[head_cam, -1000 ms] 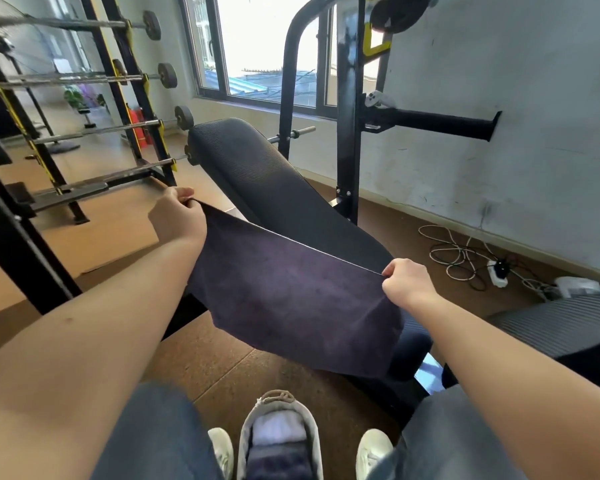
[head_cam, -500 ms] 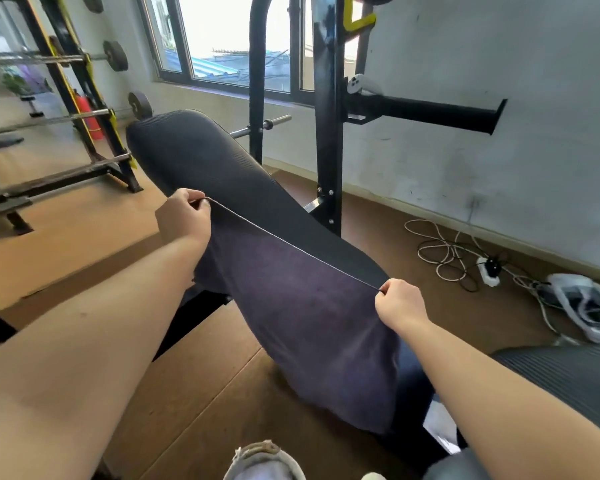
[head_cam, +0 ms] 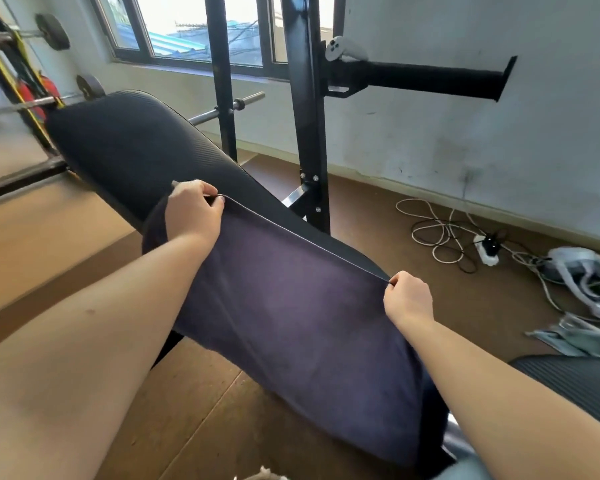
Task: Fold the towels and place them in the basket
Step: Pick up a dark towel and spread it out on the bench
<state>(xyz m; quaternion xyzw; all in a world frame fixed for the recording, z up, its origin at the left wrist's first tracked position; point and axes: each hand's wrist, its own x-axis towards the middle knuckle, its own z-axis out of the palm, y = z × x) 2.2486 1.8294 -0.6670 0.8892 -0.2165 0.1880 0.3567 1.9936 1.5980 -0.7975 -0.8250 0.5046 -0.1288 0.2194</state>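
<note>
- Your left hand (head_cam: 193, 211) and right hand (head_cam: 407, 299) each pinch 1 top corner of the dark towel (head_cam: 291, 306), fingers curled on its hem.
- The towel hangs taut between them, over the padded bench (head_cam: 129, 140).
- It looks soft, light and limp, so hold it by the corners.

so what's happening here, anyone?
A person is handling a dark purple towel with both bare hands. The left hand pinches one top corner and the right hand pinches the other, pulling the top edge taut along the black padded bench. The rest of the towel hangs spread open down the near side. No fold is made yet.
</note>
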